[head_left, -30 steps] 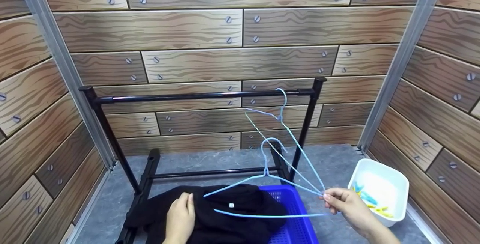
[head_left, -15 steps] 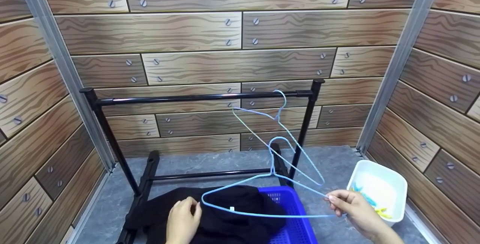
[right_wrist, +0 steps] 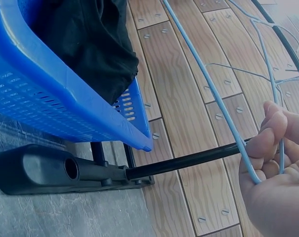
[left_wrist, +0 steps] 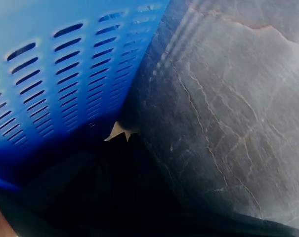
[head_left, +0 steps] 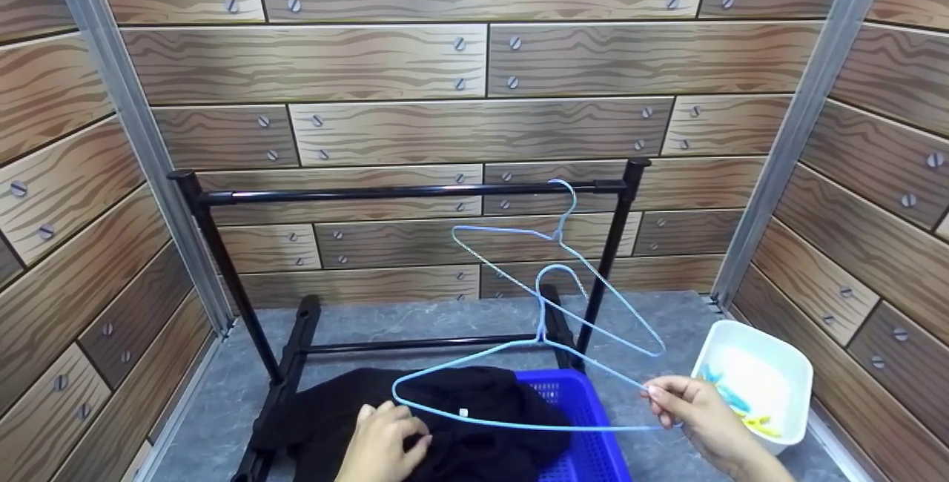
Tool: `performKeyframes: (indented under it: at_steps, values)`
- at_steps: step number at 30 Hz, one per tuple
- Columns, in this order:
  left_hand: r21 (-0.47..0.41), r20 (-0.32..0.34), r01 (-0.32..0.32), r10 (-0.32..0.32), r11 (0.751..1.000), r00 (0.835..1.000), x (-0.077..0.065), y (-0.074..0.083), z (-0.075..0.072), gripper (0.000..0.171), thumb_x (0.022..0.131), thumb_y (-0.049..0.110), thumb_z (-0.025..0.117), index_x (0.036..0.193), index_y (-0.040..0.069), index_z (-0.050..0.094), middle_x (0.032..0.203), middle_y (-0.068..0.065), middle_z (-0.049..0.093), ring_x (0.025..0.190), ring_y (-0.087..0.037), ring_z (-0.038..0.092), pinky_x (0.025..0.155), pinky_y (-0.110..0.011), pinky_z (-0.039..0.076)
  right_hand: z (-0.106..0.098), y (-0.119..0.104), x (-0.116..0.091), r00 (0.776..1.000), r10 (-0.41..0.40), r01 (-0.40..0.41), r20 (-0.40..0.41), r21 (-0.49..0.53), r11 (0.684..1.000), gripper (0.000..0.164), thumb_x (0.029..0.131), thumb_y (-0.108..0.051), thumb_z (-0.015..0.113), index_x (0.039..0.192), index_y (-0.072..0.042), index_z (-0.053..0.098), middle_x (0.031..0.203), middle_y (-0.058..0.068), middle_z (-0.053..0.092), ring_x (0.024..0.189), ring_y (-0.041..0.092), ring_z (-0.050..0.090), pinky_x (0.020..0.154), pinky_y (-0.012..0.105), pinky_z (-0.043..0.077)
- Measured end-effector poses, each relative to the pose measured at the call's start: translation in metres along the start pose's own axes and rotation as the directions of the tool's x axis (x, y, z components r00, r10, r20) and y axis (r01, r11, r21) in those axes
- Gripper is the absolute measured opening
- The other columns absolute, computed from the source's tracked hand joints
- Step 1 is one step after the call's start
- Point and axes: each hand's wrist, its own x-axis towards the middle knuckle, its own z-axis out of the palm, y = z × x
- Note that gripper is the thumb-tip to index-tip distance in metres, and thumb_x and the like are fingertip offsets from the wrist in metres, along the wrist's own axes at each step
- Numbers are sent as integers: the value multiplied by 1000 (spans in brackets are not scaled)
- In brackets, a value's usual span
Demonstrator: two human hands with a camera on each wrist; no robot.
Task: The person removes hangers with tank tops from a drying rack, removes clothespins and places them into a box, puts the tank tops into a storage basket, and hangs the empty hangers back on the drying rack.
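My right hand (head_left: 700, 419) pinches the right corner of a light blue clothes hanger (head_left: 511, 425), held hook up over a black garment (head_left: 348, 400). In the right wrist view, the hanger's wire (right_wrist: 216, 96) passes between the curled fingers (right_wrist: 268, 131). My left hand (head_left: 385, 445) is at the black garment, below the hanger's left corner, fingers bent and thumb near the forefinger. Whether it grips the cloth, I cannot tell. A small white tag (head_left: 464, 413) shows on the garment. In the left wrist view, dark cloth (left_wrist: 109, 187) hides the fingers.
The garment lies over a blue basket (head_left: 593, 423). Behind it stands a black rack (head_left: 356, 194), with a second blue hanger (head_left: 615, 293) hooked on its bar. A white tub (head_left: 771, 371) with blue and yellow clothespins (head_left: 734, 397) stands at the right, by the wood-patterned wall.
My left hand has moved right and down over the garment. The held hanger has shifted slightly, and its left corner has come into clear view. The hanger on the rack has swung round.
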Motion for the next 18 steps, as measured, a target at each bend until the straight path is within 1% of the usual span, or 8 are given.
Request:
performKeyframes:
  at_steps: [2, 5, 6, 8, 10, 12, 14, 18]
  values:
    - [-52, -14, 27, -28, 998, 1000, 0, 0, 0, 6, 71, 28, 72, 70, 29, 66, 70, 18, 56, 66, -7, 50, 60, -27, 24, 0, 1, 0, 1000, -7, 7, 5, 6, 1000, 20, 95, -5, 46, 98, -3, 66, 76, -4, 60, 63, 3, 53, 58, 17, 45]
    - [-145, -71, 116, -127, 983, 989, 1, -1, 0, 9, 77, 19, 69, 75, 27, 65, 76, 18, 60, 71, -6, 56, 63, -27, 31, 1, 1, 1, 1000, -10, 10, 8, 9, 1000, 19, 95, -5, 46, 99, 0, 65, 76, -4, 60, 63, 3, 53, 58, 16, 45]
    - [-169, -91, 152, -169, 974, 981, 1, -1, -1, 12, 78, 15, 68, 77, 27, 65, 78, 18, 61, 72, -5, 57, 65, -27, 32, 1, 1, 1, 1000, -10, 10, 8, 10, 1000, 19, 95, -5, 47, 99, -1, 65, 76, -4, 60, 63, 3, 53, 58, 16, 45]
    - [-199, -119, 234, -261, 952, 958, 3, -2, -3, 16, 79, 10, 65, 80, 26, 64, 78, 19, 60, 73, -3, 57, 67, -26, 34, 2, 1, 2, 1000, -9, 9, 7, 9, 1000, 19, 94, -5, 47, 98, -3, 65, 76, -4, 61, 63, 3, 53, 58, 16, 45]
    - [-225, -124, 302, -335, 926, 934, 6, -2, -6, 17, 82, 7, 62, 83, 24, 64, 76, 19, 59, 73, -3, 55, 69, -27, 35, 2, 1, 2, 1000, -5, 5, 11, 19, 1000, 19, 95, -6, 46, 99, -4, 65, 77, -4, 61, 63, 3, 53, 58, 17, 45]
    - [-240, -126, 354, -391, 904, 912, 9, -2, -9, 17, 85, 6, 58, 87, 22, 63, 76, 19, 58, 73, -3, 53, 71, -28, 34, 2, 1, 3, 1000, -6, 6, 12, 22, 1000, 19, 95, -6, 46, 98, -5, 65, 77, -5, 61, 63, 3, 53, 58, 17, 44]
    - [-273, -129, 386, -431, 881, 893, 12, -3, -13, 17, 89, 6, 54, 90, 21, 63, 76, 19, 58, 74, -3, 52, 72, -29, 34, 3, 1, 4, 1000, -10, 10, 14, 24, 1000, 20, 95, -6, 46, 98, -5, 66, 76, -5, 61, 63, 2, 53, 58, 16, 44]
    - [-350, -174, 388, -466, 853, 868, 19, -3, -19, 18, 93, 5, 48, 95, 18, 61, 77, 16, 60, 76, -5, 53, 73, -30, 36, 3, 2, 4, 999, -20, 19, 27, 24, 1000, 21, 95, -5, 46, 96, -8, 66, 76, -5, 60, 63, 3, 53, 58, 16, 44]
